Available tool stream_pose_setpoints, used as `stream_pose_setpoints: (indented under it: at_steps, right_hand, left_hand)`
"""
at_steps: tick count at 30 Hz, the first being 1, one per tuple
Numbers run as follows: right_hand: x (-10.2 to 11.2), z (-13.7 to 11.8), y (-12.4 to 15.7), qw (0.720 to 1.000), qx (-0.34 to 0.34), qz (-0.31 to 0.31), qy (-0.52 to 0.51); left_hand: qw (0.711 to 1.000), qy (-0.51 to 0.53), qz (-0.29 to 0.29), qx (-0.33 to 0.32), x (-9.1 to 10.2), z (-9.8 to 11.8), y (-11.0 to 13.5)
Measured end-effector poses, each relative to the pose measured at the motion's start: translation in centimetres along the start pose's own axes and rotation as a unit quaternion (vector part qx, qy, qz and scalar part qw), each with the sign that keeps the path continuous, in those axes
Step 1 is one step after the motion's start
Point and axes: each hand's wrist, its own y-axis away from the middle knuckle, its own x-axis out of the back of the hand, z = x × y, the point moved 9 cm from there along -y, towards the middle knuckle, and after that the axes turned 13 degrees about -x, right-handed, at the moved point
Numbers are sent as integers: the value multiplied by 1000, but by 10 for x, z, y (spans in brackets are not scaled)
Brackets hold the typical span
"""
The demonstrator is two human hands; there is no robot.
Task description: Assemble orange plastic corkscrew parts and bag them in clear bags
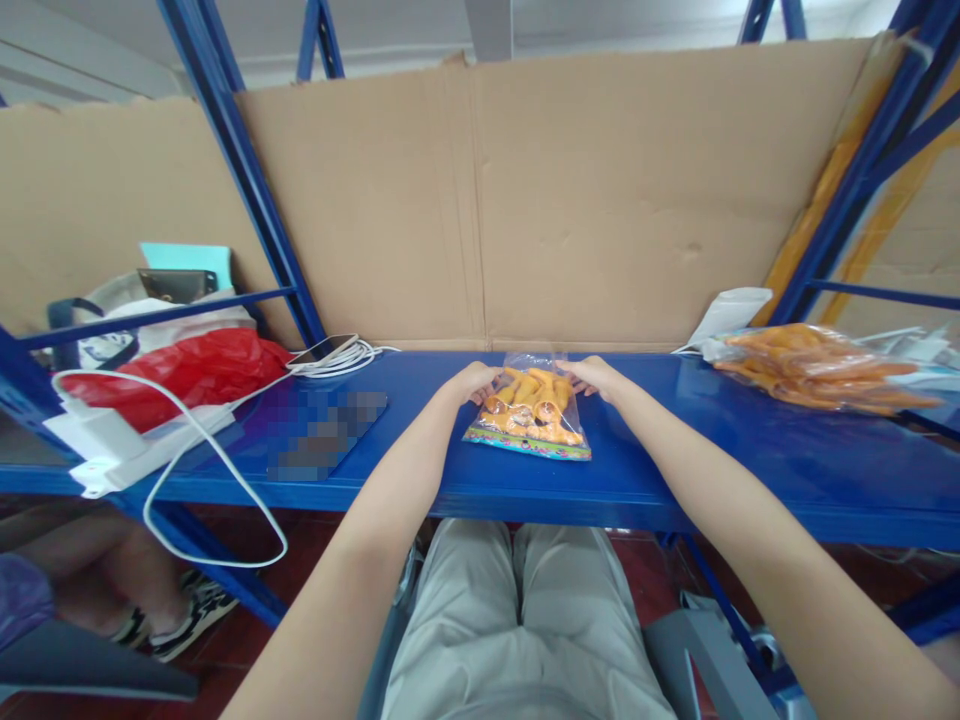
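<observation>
A clear plastic bag [530, 405] lies on the blue shelf top right in front of me. Through it show several yellow-orange pieces, soft-looking and rounded at the near end; their kind I cannot make out. Along its near edge runs a colourful printed strip. At the bag's upper left edge is my left hand [478, 381], fingers curled in against the plastic. My right hand [589, 375] grips the upper right edge in the same way. The fingertips of both hands are partly hidden.
On the right lies a larger clear bag of orange pieces [810, 370]. To the left are a blurred flat object [328, 437], a white power strip [161, 445], a coiled white cable [345, 357] and a red bag [202, 375]. Cardboard [585, 200] walls the back; blue posts flank it.
</observation>
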Motion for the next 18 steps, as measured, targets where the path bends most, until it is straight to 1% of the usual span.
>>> stream_pose_setpoints:
  at_steps: [2,4,9,12,15,18]
  right_hand:
    - [-4,-1,1,1000,4,-5,-26]
    - [-6,-1,2,998,2,-3,-59]
    - [-4,-4,5,983,5,-5,-186]
    - [-7,-5,5,965,1,-46,-258]
    - [-13,-5,4,950,-13,-95,-297]
    - [-19,-3,5,938,-35,-129,-320]
  left_hand:
    - [1000,20,-17,9,-4,-3,-1]
    - [998,54,-17,11,-6,-4,-3]
    - [983,176,47,10,-2,-4,-8]
    - [967,249,60,5,-3,-5,-11]
    - [956,291,35,8,-9,-6,-13]
    - [949,314,14,8,-14,-6,-13]
